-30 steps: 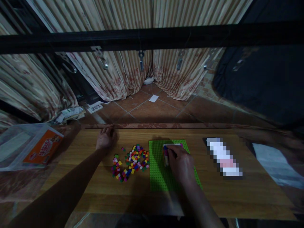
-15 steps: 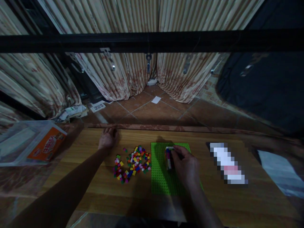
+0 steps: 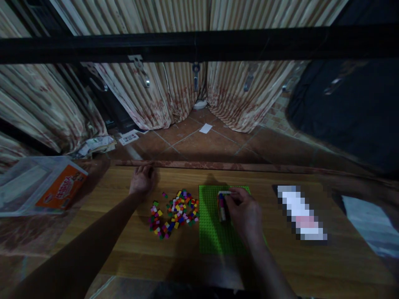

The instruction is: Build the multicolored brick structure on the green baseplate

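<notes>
A green studded baseplate [image 3: 207, 232] lies on the wooden table in front of me. On it stands a small structure of toy bricks [image 3: 222, 203] in several colours, with white pieces along its top end. My right hand [image 3: 245, 211] is over the plate's right half, thumb and fingertips closed at the structure's upper right, on what looks like a white toy brick; the fingers partly hide it. To the left of the plate lies a loose pile of small coloured bricks [image 3: 179, 209]. My left hand [image 3: 141, 179] rests near the table's far edge, fingers loosely bent, holding nothing visible.
On the wooden table [image 3: 124, 261], a blurred-out flat object [image 3: 301, 211] lies right of the plate, with a pale sheet [image 3: 368, 224] beyond it. A clear plastic bin [image 3: 28, 187] with an orange label is at left. A dark bar [image 3: 199, 45] crosses ahead, before striped curtains [image 3: 174, 91].
My right hand stays at the structure, its fingers shifted slightly at the top end, where a white edge shows more plainly. The view has tilted a little. My left hand keeps its place.
</notes>
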A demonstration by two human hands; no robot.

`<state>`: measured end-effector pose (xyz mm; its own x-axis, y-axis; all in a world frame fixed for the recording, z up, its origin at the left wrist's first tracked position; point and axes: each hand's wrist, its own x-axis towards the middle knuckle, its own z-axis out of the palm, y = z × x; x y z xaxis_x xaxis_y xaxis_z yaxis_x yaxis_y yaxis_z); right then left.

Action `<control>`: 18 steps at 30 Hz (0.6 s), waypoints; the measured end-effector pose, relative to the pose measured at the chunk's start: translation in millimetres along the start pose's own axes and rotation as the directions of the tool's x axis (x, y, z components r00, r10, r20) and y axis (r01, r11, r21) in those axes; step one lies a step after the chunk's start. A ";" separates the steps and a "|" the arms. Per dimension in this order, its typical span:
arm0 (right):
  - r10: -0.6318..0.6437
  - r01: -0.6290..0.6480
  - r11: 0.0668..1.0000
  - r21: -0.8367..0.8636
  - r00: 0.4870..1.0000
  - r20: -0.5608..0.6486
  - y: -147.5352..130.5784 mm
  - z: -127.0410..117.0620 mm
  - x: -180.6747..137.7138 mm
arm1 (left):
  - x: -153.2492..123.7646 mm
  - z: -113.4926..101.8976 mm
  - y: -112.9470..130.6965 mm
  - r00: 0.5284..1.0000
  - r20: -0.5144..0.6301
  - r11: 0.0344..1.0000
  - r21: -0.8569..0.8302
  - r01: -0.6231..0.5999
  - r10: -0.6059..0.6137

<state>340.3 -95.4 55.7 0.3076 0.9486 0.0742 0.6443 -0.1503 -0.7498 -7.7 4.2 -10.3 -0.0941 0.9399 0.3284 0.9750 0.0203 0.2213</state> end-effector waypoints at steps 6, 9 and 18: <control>-0.022 0.021 0.999 -0.039 1.000 -0.004 -3.0 0.0 -1.3 | -0.9 -0.5 1.9 1.000 0.000 1.000 -0.011 0.015 -0.015; -0.022 0.023 0.998 -0.057 1.000 0.008 -1.2 -0.4 1.7 | -1.5 -1.8 3.4 1.000 -0.005 0.999 -0.016 0.030 -0.030; -0.347 0.355 0.931 0.086 0.933 -0.095 -12.2 6.0 -45.4 | -1.4 -1.7 3.1 1.000 -0.007 1.000 -0.023 0.019 -0.019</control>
<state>314.3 -134.9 57.5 0.1300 0.9108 0.3917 0.6484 0.2208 -0.7285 -4.9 2.3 -8.6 -0.1140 0.9370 0.3303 0.9681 0.0300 0.2488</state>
